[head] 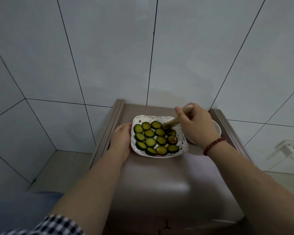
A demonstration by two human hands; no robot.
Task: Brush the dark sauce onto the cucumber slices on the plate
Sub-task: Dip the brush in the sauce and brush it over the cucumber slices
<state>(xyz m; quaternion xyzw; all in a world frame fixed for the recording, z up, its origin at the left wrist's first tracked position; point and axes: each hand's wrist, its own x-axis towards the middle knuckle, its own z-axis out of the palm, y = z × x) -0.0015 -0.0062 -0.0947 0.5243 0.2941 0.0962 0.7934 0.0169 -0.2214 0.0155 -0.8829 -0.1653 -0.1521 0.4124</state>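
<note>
A white square plate (184, 146) with a floral rim sits on a small brown table and holds several green cucumber slices (150, 141) in rows. The slices on the right side look dark and glossy with sauce. My right hand (198, 123) is closed around a wooden-handled brush (172, 122), whose dark tip rests on the slice at the plate's far right corner. My left hand (121, 139) grips the plate's left edge. A white sauce bowl (217, 128) stands right of the plate, mostly hidden behind my right hand.
The table (159, 184) has raised rails on its left and right sides and stands against a white tiled wall. A wall socket with a white charger (288, 150) and cable is low on the right. Grey floor lies to the left.
</note>
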